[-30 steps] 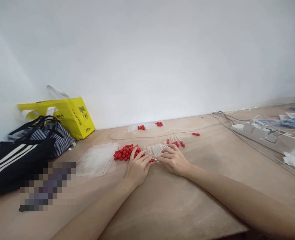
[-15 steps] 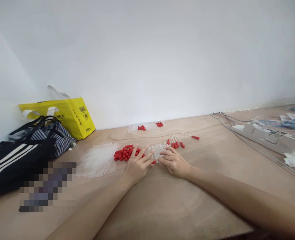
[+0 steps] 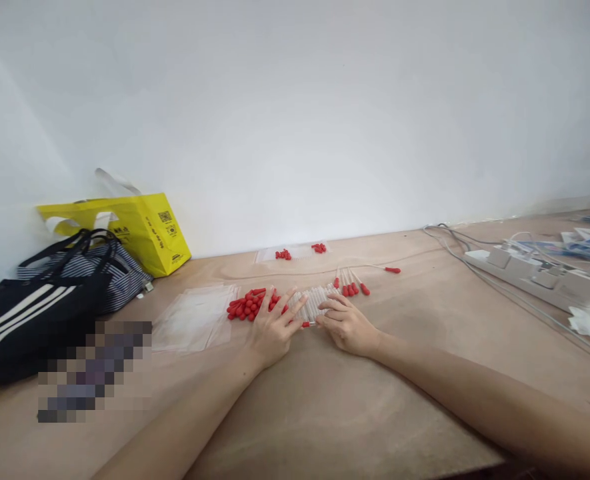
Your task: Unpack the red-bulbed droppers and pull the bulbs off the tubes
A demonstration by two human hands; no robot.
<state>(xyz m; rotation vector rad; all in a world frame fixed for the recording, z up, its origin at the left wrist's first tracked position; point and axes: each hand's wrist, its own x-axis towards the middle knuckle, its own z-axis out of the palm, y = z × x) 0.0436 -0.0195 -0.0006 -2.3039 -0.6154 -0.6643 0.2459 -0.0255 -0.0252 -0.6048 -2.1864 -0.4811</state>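
Between my hands is a red rubber dropper bulb (image 3: 305, 325) in line with a short visible piece of clear glass tube (image 3: 313, 324). My left hand (image 3: 273, 331) pinches the bulb between thumb and forefinger, its other fingers spread beside a pile of red bulbs (image 3: 247, 307). The glass tube's other end runs into the curled fingers of my right hand (image 3: 349, 327), which hide it. Just beyond both hands lies a row of clear glass tubes (image 3: 311, 300), side by side. Several droppers with red bulbs (image 3: 352, 289) are fanned out behind my right hand.
Flat clear zip bags (image 3: 195, 319) lie left of the pile. Filled bags with red bulbs (image 3: 283, 255) rest near the wall. At left stand a yellow bag (image 3: 159, 233) and a black bag (image 3: 39, 327); a power strip (image 3: 535, 273) with cables is on the right.
The bulb and tube between my fingers have shifted slightly left, and a little more room shows between my hands. Everything else stays in place.
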